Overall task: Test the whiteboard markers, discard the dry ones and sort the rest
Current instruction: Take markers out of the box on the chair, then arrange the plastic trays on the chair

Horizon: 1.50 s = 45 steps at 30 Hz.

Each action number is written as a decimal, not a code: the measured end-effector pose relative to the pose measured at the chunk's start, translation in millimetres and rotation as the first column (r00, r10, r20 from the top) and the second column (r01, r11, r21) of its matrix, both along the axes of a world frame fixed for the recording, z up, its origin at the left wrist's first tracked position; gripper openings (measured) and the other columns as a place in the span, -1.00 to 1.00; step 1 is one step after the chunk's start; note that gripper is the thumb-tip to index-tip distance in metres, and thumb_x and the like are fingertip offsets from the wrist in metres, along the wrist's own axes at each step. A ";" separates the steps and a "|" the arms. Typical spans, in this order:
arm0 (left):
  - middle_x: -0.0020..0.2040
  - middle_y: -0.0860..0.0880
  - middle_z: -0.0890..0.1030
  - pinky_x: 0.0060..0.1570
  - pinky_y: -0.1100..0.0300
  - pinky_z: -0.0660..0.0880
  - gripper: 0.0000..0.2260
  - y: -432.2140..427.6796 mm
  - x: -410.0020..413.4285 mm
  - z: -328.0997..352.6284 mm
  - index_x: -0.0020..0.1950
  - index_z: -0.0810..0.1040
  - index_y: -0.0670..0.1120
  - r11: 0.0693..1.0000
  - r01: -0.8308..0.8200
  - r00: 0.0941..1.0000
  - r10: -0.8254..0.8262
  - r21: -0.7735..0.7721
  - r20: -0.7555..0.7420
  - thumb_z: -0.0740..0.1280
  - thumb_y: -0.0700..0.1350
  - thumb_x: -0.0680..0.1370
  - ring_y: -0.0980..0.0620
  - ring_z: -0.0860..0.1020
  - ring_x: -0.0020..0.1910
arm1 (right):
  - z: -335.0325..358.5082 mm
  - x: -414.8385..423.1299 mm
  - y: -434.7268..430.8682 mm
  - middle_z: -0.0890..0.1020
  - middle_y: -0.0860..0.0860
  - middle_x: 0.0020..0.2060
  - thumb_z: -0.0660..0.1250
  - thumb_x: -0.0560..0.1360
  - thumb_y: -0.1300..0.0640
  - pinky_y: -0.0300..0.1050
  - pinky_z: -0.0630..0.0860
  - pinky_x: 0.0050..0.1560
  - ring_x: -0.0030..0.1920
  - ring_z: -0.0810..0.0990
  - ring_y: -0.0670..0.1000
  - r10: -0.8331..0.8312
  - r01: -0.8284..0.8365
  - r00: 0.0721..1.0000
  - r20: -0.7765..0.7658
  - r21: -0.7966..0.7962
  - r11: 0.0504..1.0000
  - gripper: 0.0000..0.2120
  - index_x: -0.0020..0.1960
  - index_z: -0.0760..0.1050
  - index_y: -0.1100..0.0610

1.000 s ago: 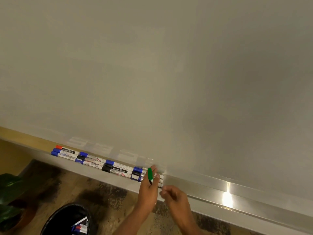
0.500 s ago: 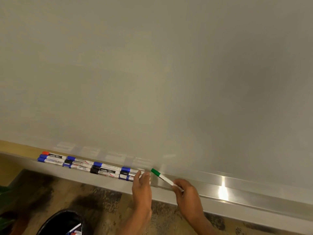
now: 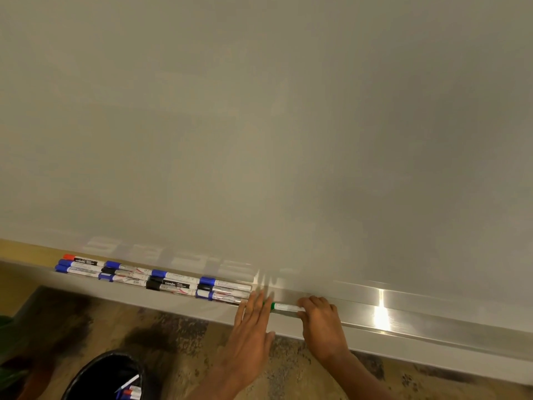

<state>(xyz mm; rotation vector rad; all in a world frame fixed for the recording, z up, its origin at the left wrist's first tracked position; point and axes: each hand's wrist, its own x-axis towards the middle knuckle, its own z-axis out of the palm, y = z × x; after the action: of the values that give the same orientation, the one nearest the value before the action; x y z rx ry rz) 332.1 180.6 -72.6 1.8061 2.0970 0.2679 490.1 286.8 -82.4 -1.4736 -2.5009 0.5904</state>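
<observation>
Your right hand (image 3: 320, 321) gripped the green-capped marker (image 3: 285, 307) by the tail of its white barrel, with the fingers curled over the top and the thumb tucked underneath. The marker lay flat along the front of the aluminium marker tray (image 3: 432, 319), its green cap pointing left.

Your left hand (image 3: 252, 321) was spread flat and held nothing. Its fingers were straight and reached up over the tray's front lip. Its fingertips were right at the green cap and at the right end of the sorted markers (image 3: 155, 277); whether they actually touched either one I could not tell.

Those markers lay in three close rows on the left part of the tray, end to end, caps to the left. Most had blue caps, a few had black ones, and a single red-capped marker (image 3: 80, 258) lay at the far left against the whiteboard (image 3: 259, 125). The green-capped marker sat just to the right of this group and apart from it.

Below the tray at the lower left, a black bin (image 3: 98, 373) stood on the mottled floor (image 3: 178, 333) with a few markers (image 3: 131, 392) in it. The tray to the right of your hands caught a bright glint of light.
</observation>
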 end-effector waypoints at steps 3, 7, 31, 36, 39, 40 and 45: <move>0.58 0.08 -0.47 0.41 0.20 -0.60 -0.35 0.5 4.9 -7.0 0.62 -0.37 0.03 0.996 0.077 0.997 -0.078 -0.042 -0.024 0.04 0.03 0.73 0.13 -0.55 0.51 | -6.4 -7.2 -3.6 0.64 -0.09 0.14 0.35 0.58 0.14 -0.06 0.40 0.27 0.19 0.54 -0.02 0.033 -0.033 0.999 0.029 0.003 0.999 -0.76 0.22 0.59 -0.02; 0.67 -0.10 0.06 0.55 0.08 -0.27 -0.22 4.4 4.1 -16.7 0.67 0.04 -0.14 0.992 0.073 0.996 -0.078 -0.099 -0.047 0.29 0.13 0.57 -0.08 0.00 0.66 | -12.7 -15.5 -5.5 0.66 -0.06 0.10 0.39 0.54 0.19 -0.04 0.43 0.22 0.16 0.56 0.01 0.029 -0.029 0.999 0.031 0.002 1.000 -0.75 0.20 0.61 -0.02; 0.62 0.05 -0.40 0.48 0.17 -0.50 -0.32 -0.5 25.0 21.9 0.64 -0.34 0.01 0.992 -0.114 0.991 0.110 -0.052 -0.072 -0.18 0.33 0.67 0.10 -0.46 0.57 | 28.9 8.6 -32.8 0.52 0.01 0.35 0.04 0.67 -0.16 0.09 0.23 0.43 0.44 0.38 0.08 0.056 -0.004 0.981 -0.187 0.266 0.964 -0.57 0.33 0.52 0.03; 0.54 0.09 -0.55 0.37 0.23 -0.61 -0.19 -12.1 46.3 57.8 0.59 -0.46 0.04 0.982 -0.184 0.980 0.186 0.029 -0.066 -0.40 0.48 0.48 0.15 -0.58 0.49 | 57.9 33.6 -44.6 0.42 0.05 0.46 -0.03 0.68 -0.22 0.15 0.14 0.49 0.53 0.26 0.10 0.099 -0.045 0.980 -0.175 0.291 0.956 -0.47 0.42 0.44 0.06; 0.54 0.07 -0.56 0.44 0.17 -0.54 -0.10 -22.5 61.3 80.0 0.57 -0.49 0.05 0.976 -0.210 0.975 0.213 0.053 -0.057 -0.52 0.55 0.37 0.11 -0.55 0.51 | 72.4 51.5 -52.4 0.30 0.05 0.54 -0.05 0.67 -0.27 0.18 0.08 0.51 0.58 0.14 0.09 0.104 -0.062 0.986 -0.131 0.294 0.954 -0.43 0.49 0.36 0.04; 0.54 0.07 -0.56 0.46 0.14 -0.52 -0.08 -25.8 65.5 87.9 0.56 -0.50 0.04 0.974 -0.217 0.974 0.220 0.060 -0.056 -0.54 0.56 0.34 0.10 -0.54 0.52 | 77.7 57.3 -54.7 0.27 0.04 0.56 -0.05 0.67 -0.28 0.19 0.06 0.51 0.59 0.11 0.09 0.101 -0.060 0.987 -0.125 0.300 0.952 -0.43 0.51 0.33 0.03; 0.54 0.07 -0.56 0.54 0.06 -0.43 -0.06 -41.7 82.6 119.2 0.55 -0.51 0.03 0.969 -0.216 0.972 0.225 0.117 -0.071 -0.55 0.56 0.32 0.08 -0.54 0.52 | 108.4 84.4 -65.8 0.18 0.05 0.59 -0.04 0.66 -0.30 0.18 0.00 0.54 0.61 0.03 0.08 0.054 -0.011 0.992 -0.117 0.343 0.939 -0.39 0.55 0.27 0.03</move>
<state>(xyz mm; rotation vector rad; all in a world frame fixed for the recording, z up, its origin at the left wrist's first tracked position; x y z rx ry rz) 414.7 138.9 46.6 1.6679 2.3892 0.3765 574.5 221.0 26.0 -1.2289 -2.3838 0.2257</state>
